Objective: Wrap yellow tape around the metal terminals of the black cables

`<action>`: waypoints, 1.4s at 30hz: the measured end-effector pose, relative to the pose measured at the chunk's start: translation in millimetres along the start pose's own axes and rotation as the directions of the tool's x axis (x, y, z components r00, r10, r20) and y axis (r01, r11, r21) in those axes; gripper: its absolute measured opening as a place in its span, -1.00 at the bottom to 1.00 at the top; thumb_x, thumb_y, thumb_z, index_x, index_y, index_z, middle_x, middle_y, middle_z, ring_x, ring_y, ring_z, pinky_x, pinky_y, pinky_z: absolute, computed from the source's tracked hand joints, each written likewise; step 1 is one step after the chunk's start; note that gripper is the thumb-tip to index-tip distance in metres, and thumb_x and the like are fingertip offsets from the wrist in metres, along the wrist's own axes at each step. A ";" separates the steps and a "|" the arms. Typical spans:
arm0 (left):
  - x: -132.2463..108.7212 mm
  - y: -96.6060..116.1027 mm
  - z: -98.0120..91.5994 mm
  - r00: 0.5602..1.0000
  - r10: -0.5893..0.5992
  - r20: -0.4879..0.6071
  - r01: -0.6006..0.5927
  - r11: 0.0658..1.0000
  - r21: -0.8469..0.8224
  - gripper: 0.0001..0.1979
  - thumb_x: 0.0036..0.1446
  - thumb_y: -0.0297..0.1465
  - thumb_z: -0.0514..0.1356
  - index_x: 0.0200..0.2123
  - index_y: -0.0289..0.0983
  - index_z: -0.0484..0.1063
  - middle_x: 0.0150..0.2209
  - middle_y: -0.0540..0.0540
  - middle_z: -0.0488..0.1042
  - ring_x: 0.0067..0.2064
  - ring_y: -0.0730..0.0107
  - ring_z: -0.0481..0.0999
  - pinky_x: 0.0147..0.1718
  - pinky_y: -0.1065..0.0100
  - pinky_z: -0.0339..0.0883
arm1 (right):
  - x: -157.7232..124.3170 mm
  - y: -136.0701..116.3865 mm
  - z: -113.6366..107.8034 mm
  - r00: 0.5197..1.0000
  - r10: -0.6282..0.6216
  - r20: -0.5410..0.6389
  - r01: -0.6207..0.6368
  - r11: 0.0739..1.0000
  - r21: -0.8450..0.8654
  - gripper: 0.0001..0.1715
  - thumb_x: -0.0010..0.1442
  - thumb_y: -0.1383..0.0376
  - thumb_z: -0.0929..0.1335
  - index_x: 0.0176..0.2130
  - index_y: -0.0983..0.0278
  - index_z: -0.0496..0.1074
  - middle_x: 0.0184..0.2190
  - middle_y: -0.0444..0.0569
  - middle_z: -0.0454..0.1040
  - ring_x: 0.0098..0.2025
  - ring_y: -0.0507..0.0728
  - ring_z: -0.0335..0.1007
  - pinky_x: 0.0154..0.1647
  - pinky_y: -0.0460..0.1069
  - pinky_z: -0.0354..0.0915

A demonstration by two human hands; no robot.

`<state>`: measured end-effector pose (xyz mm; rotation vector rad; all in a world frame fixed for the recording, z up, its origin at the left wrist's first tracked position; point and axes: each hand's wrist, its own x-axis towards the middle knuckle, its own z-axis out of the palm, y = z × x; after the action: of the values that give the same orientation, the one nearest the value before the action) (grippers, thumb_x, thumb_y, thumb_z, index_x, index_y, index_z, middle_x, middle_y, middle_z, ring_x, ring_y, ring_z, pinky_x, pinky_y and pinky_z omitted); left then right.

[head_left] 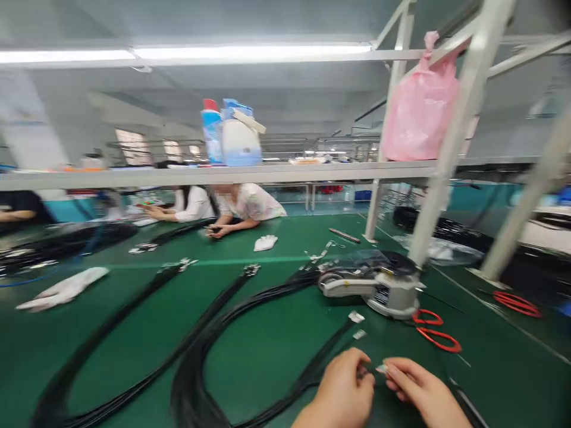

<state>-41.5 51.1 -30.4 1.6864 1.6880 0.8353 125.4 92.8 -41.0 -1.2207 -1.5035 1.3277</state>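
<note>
My right hand (417, 389) pinches a small whitish piece (382, 369) between thumb and fingertips, too blurred to name. Close beside it, my left hand (345, 383) is closed with its fingers curled; what they hold, if anything, is hidden. A bundle of black cables (312, 368) runs out from beside my left hand, with white connector ends (355, 317) just beyond it. Farther off stands a round grey tape dispenser (395, 294), and red-handled scissors (439, 333) lie in front of it, partly under its edge.
More black cable bundles (196, 351) curve across the green table (134, 351). White gloves (66, 288) lie at the left. White frame posts (450, 137) rise at the right, under a hanging pink bag (422, 113). A shelf (276, 173) carries bottles. Co-workers sit across the table.
</note>
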 end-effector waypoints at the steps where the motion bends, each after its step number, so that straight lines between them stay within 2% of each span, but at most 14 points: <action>1: -0.6 5.3 -1.9 0.998 0.062 0.012 -0.062 0.998 -0.017 -0.69 0.07 -0.42 0.09 -0.11 -0.16 0.46 -0.16 -0.08 0.52 -0.13 0.29 0.45 -0.10 0.28 0.30 | -3.0 -9.4 2.1 1.000 0.011 -0.004 -0.011 0.998 0.055 -0.61 -0.08 -0.07 0.40 -0.46 0.18 0.55 -0.46 0.06 0.56 -0.39 0.23 0.51 -0.39 0.05 0.38; 3: 0.8 14.8 -4.2 0.981 0.193 -0.018 -0.193 0.981 -0.016 -0.73 0.14 -0.43 0.03 -0.23 -0.18 0.52 -0.25 -0.09 0.53 -0.17 0.30 0.46 -0.12 0.29 0.31 | -6.1 -23.8 5.6 1.000 0.007 -0.006 -0.006 0.995 0.103 -0.58 -0.09 -0.04 0.42 -0.47 0.27 0.50 -0.51 0.00 0.53 -0.42 0.16 0.47 -0.41 0.01 0.34; 6: 5.6 20.9 -4.3 0.963 0.262 -0.067 -0.264 0.964 -0.032 -0.70 0.21 -0.36 -0.01 -0.24 -0.20 0.53 -0.33 -0.11 0.50 -0.25 0.30 0.48 -0.20 0.30 0.35 | -5.7 -31.3 4.7 0.999 -0.012 -0.041 0.015 0.996 0.088 -0.63 -0.03 0.03 0.42 -0.46 0.31 0.48 -0.58 -0.10 0.47 -0.48 0.07 0.39 -0.45 -0.06 0.27; 11: 3.8 16.3 -2.5 0.954 0.263 -0.141 -0.277 0.957 -0.090 -0.71 0.18 -0.22 0.06 -0.30 -0.18 0.54 -0.36 -0.09 0.51 -0.27 0.27 0.52 -0.22 0.32 0.41 | 16.1 -41.2 -27.4 0.987 -0.060 -0.149 0.066 0.997 0.036 -0.78 -0.03 0.20 0.45 -0.53 0.31 0.47 -0.63 -0.15 0.44 -0.54 0.02 0.32 -0.49 -0.09 0.23; 15: 2.0 12.8 -1.5 0.964 0.154 -0.217 -0.188 0.972 -0.142 -0.70 0.12 -0.14 0.10 -0.27 -0.18 0.52 -0.37 -0.07 0.55 -0.33 0.27 0.54 -0.29 0.31 0.46 | 73.0 -69.5 -79.4 0.942 0.000 -0.334 0.030 0.996 0.085 -0.80 0.16 0.23 0.36 -0.36 0.33 0.46 -0.42 -0.04 0.51 -0.42 0.03 0.39 -0.42 -0.09 0.31; 18: 2.8 12.0 -1.5 0.938 0.233 -0.256 -0.270 0.956 -0.119 -0.72 0.11 -0.14 0.11 -0.37 -0.17 0.53 -0.35 -0.07 0.56 -0.31 0.26 0.55 -0.28 0.31 0.46 | 116.5 -90.3 -109.9 0.922 0.103 -0.374 -0.061 0.991 0.122 -0.76 0.25 0.23 0.32 -0.17 0.36 0.42 -0.22 0.00 0.48 -0.28 0.07 0.43 -0.28 0.00 0.39; 23: 4.7 7.6 -2.7 0.905 0.335 -0.261 -0.366 0.927 -0.078 -0.79 0.13 -0.21 0.13 -0.36 -0.13 0.54 -0.38 -0.07 0.54 -0.31 0.28 0.55 -0.30 0.37 0.46 | 154.7 -110.7 -122.6 0.918 0.231 -0.323 -0.183 0.968 0.172 -0.65 0.26 0.22 0.31 0.02 0.31 0.33 -0.02 0.05 0.39 -0.10 0.16 0.41 -0.12 0.14 0.38; 27: 3.6 2.9 -3.0 0.908 0.333 -0.255 -0.358 0.932 -0.059 -0.80 0.15 -0.26 0.13 -0.28 -0.14 0.54 -0.33 -0.07 0.55 -0.30 0.31 0.55 -0.29 0.39 0.45 | 159.7 -126.0 -123.7 0.918 0.202 -0.340 -0.141 0.970 0.196 -0.64 0.26 0.23 0.31 0.03 0.31 0.33 -0.01 0.06 0.38 -0.08 0.17 0.40 -0.11 0.15 0.38; 30: 0.1 6.2 -2.8 0.907 0.304 -0.291 -0.336 0.940 -0.065 -0.79 0.17 -0.30 0.11 -0.25 -0.18 0.53 -0.34 -0.08 0.54 -0.34 0.34 0.53 -0.29 0.37 0.44 | 142.6 -126.1 -121.5 0.911 0.138 -0.389 -0.060 0.977 0.207 -0.67 0.25 0.23 0.32 -0.03 0.35 0.36 -0.06 0.07 0.42 -0.14 0.15 0.42 -0.15 0.10 0.39; 32: -1.8 11.2 -2.3 0.904 0.299 -0.306 -0.341 0.936 -0.092 -0.79 0.17 -0.33 0.10 -0.23 -0.22 0.52 -0.37 -0.09 0.52 -0.35 0.35 0.52 -0.30 0.36 0.43 | 115.6 -112.5 -109.8 0.906 0.090 -0.413 0.001 0.977 0.215 -0.70 0.21 0.20 0.36 -0.15 0.39 0.44 -0.18 0.07 0.48 -0.22 0.10 0.44 -0.20 0.01 0.38; 35: -2.3 18.3 -0.7 0.904 0.241 -0.354 -0.314 0.935 -0.164 -0.79 0.14 -0.34 0.12 -0.24 -0.24 0.53 -0.35 -0.10 0.48 -0.31 0.35 0.50 -0.28 0.34 0.41 | 51.5 -77.0 -71.6 0.928 0.033 -0.372 0.067 0.965 0.254 -0.70 0.08 0.12 0.43 -0.31 0.33 0.52 -0.33 0.00 0.54 -0.32 0.06 0.44 -0.27 -0.07 0.36; 38: -3.9 23.9 2.6 0.955 0.063 -0.291 -0.167 0.922 -0.349 -0.81 0.09 -0.33 0.16 -0.26 -0.24 0.52 -0.35 -0.08 0.46 -0.36 0.39 0.49 -0.40 0.38 0.40 | -16.1 -46.2 -23.1 0.972 0.051 -0.229 0.022 0.952 0.306 -0.69 0.01 0.10 0.45 -0.33 0.28 0.57 -0.33 0.02 0.59 -0.31 0.11 0.46 -0.26 -0.02 0.35; 40: -7.1 27.6 5.3 0.973 -0.050 -0.227 -0.070 0.869 -0.490 -0.80 0.05 -0.32 0.20 -0.25 -0.25 0.48 -0.38 -0.05 0.46 -0.43 0.43 0.47 -0.50 0.42 0.37 | -44.7 -36.0 2.6 0.979 0.089 -0.182 -0.031 0.954 0.299 -0.68 0.05 0.10 0.42 -0.29 0.28 0.58 -0.32 0.03 0.60 -0.25 0.15 0.47 -0.22 0.01 0.35; 42: -11.0 30.6 8.1 0.972 -0.107 -0.209 -0.032 0.821 -0.571 -0.79 0.03 -0.32 0.22 -0.24 -0.26 0.44 -0.41 -0.02 0.47 -0.45 0.45 0.47 -0.53 0.45 0.35 | -56.8 -33.1 17.5 0.978 0.104 -0.183 -0.042 0.949 0.313 -0.68 0.07 0.11 0.41 -0.26 0.28 0.58 -0.32 0.03 0.60 -0.24 0.16 0.48 -0.20 0.03 0.36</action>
<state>-16.1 40.0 -11.6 1.1660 1.4023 1.4027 117.0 33.5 -8.6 -1.1748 -1.0745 1.3852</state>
